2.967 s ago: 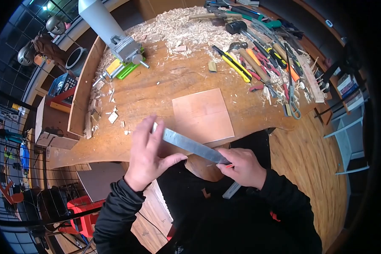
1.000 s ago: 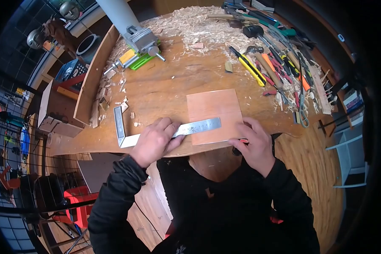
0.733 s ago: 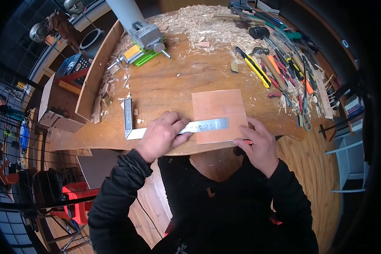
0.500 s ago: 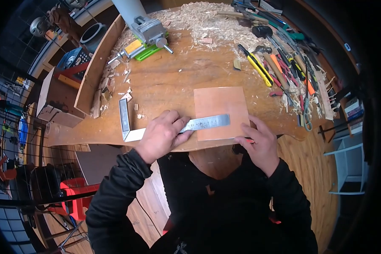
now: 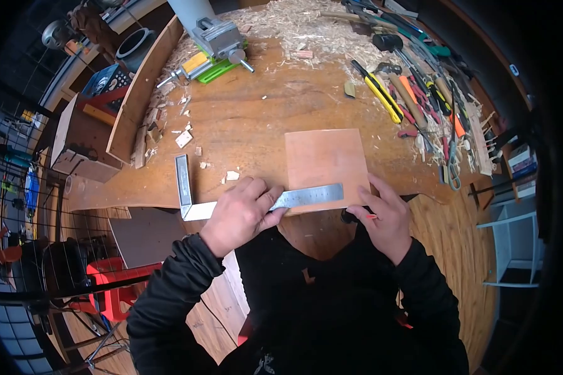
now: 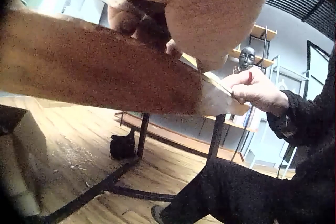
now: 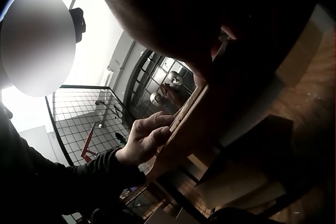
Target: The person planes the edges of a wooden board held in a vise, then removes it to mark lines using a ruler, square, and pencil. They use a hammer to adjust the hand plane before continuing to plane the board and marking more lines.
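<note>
A square reddish-brown board (image 5: 325, 156) lies at the near edge of the workbench. The blade of a metal try square (image 5: 313, 195) crosses its lower part, and the stock (image 5: 183, 181) stands off to the left on the bench. My left hand (image 5: 241, 209) grips the blade between fingers and thumb, left of the board. At the board's lower right corner, my right hand (image 5: 385, 219) pinches a thin red marking tool (image 5: 372, 216), its fingers touching the board's edge. In the left wrist view the right hand (image 6: 257, 90) shows at the bench edge with the red tool (image 6: 250, 76).
A vise (image 5: 222, 47) on a green base stands at the back left of the workbench (image 5: 244, 125). Wood shavings (image 5: 313, 31) cover the back. A yellow cutter (image 5: 378, 94), a mallet (image 5: 388, 42) and several other tools lie at the right. A low wooden wall (image 5: 145, 94) borders the left.
Three seconds ago both hands held the square raised; now it lies across the board. Since half a second ago the blade has shifted towards the board's near edge, with the left hand on it.
</note>
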### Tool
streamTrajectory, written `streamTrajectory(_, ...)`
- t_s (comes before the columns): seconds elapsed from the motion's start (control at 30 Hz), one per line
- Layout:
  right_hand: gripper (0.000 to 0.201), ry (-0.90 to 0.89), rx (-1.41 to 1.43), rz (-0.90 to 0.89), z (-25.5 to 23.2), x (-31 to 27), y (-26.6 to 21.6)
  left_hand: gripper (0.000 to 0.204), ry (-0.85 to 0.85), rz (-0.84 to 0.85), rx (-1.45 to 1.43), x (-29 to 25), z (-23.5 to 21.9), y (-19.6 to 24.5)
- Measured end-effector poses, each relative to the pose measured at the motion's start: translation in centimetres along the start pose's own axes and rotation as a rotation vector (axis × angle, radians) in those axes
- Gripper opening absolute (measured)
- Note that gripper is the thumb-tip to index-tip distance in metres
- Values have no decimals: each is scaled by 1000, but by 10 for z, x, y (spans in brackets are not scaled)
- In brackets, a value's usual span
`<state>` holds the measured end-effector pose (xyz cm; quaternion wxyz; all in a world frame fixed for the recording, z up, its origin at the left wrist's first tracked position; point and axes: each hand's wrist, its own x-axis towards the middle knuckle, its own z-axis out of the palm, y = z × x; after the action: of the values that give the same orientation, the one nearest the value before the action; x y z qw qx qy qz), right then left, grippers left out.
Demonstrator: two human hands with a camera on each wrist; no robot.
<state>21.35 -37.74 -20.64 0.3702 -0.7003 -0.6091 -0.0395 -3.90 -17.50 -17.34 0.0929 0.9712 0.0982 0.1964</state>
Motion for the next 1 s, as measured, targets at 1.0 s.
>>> streamTrajectory(1.0, 36, -110, 58, 41, -3, 20, -27, 39, -88, 69, 35, -2, -11, -9)
